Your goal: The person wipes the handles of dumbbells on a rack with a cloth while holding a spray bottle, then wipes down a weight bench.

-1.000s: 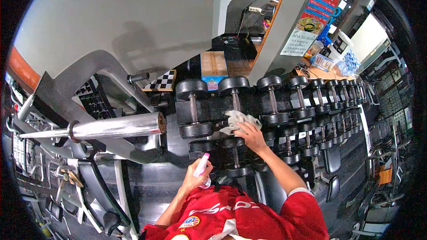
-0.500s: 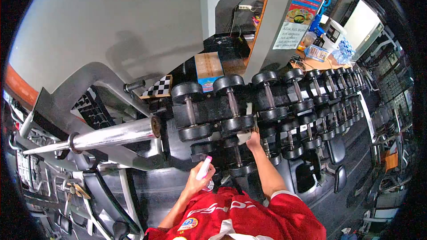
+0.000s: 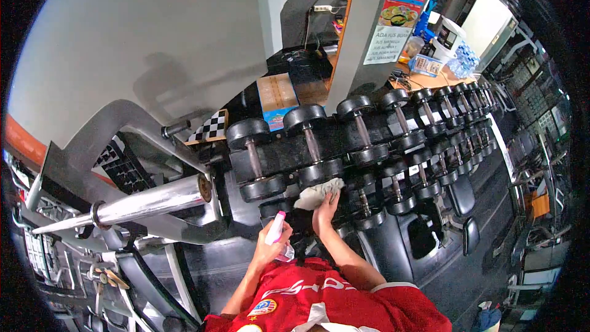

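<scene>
My left hand is wrapped round a spray bottle with a white and pink trigger head, held low near my red shirt. In my right hand is a pale cloth, bunched against the fingers. The cloth overlaps the near end of a black dumbbell on the upper row of the rack. To its left lies another dumbbell with a metal handle. Part of the lower row is hidden behind the cloth and my hands.
Dumbbells run in two rows off to the right. A barbell sleeve juts in from the left. Behind the rack are a cardboard box, a checkered board and a grey pillar. A padded bench stands at right.
My right hand has moved left and towards me with the cloth, from between two dumbbells to the front of one. The view has shifted slightly; the left hand still holds the spray bottle.
</scene>
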The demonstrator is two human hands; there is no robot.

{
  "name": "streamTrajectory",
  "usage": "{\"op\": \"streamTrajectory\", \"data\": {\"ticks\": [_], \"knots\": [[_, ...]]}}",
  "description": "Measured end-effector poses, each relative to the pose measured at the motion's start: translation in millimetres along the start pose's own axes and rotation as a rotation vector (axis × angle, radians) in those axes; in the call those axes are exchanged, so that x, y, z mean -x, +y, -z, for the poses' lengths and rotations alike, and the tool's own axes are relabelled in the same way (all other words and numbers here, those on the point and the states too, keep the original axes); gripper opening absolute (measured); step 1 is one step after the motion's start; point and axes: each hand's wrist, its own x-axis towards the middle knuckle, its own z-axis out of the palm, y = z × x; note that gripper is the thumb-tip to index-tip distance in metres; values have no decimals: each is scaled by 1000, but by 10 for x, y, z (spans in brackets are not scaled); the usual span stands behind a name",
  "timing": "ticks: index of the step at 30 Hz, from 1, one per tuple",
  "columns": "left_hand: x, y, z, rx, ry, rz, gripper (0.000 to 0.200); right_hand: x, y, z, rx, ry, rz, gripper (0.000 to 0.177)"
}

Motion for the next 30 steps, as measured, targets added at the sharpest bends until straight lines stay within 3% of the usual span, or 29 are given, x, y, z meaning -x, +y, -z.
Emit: {"op": "streamTrajectory", "data": {"ticks": [1, 4, 5, 6, 7, 9, 13, 16, 17, 19, 22, 24, 26, 27, 28, 30], "knots": [[-28, 43, 7, -47, 16, 20, 13, 3, -3, 64, -153, -94, -112, 44], [-64, 161, 43, -64, 25, -31, 13, -179, -220, 83, -220, 64, -650, 36], [-72, 174, 56, -34, 17, -51, 12, -631, 341, 482, -323, -191, -697, 37], [-61, 190, 61, -35, 19, -52, 12, -675, 279, 348, -309, 4, -716, 34], [-46, 216, 66, -18, 25, -80, 11, -863, 529, 385, -310, 1, -717, 34], [-41, 248, 70, -1, 31, -116, 11, -1437, 1217, 479, 169, -554, -70, 28], [55, 262, 77, 41, 80, -116, 11, -724, 345, 0, 175, -455, 126, 32], [104, 120, 101, 101, 102, -66, 11, -188, -410, -323, -391, 99, -556, 30], [127, 143, 106, 98, 105, -47, 10, -47, -537, -313, -391, 104, -557, 30], [128, 129, 127, 96, 111, -26, 10, 179, -652, -197, -469, -106, -557, 34], [155, 80, 153, 52, 124, -42, 9, 23, -461, 106, -328, -138, -695, 40], [179, 176, 158, 75, 162, -28, 9, -215, -412, 74, -347, 6, -877, 40], [202, 137, 156, 70, 176, -38, 9, -511, -124, 121, -279, -87, -874, 34], [212, 121, 161, 62, 187, -48, 9, -879, 609, 517, -535, -284, -760, 28], [225, 119, 168, 62, 194, -56, 9, -1100, 912, 500, -535, -295, -761, 28], [258, 109, 175, -41, 159, -86, 8, -1180, 1029, 255, -1074, -658, -945, 22]]}}
